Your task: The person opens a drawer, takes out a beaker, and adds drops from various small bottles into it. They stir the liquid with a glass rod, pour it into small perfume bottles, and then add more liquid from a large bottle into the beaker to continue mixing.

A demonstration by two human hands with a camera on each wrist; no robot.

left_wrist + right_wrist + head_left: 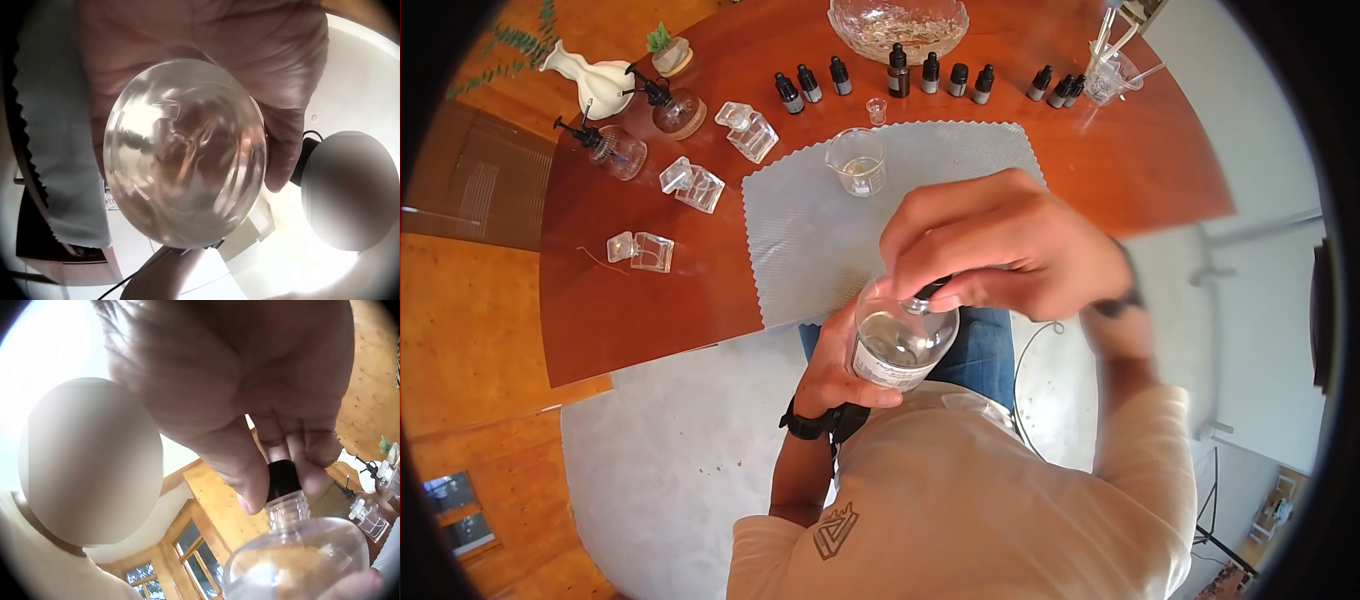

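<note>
Bottle cap (934, 288) partly hidden, label (885, 369) unreadable

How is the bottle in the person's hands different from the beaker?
The bottle is held up in the left hand; the beaker stands on the mat. The bottle has a narrow neck, its black cap pinched by the right hand; the beaker is wide-mouthed and uncovered. Both are clear and rounded.

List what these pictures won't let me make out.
Print on the label of the large bottle: head view, too small.
Most fingers of the left hand: head view, behind the large bottle.
Mouth of the large bottle: right wrist view, under the black cap.
Far rim of the glass bowl: head view, cut by the top edge.
</note>
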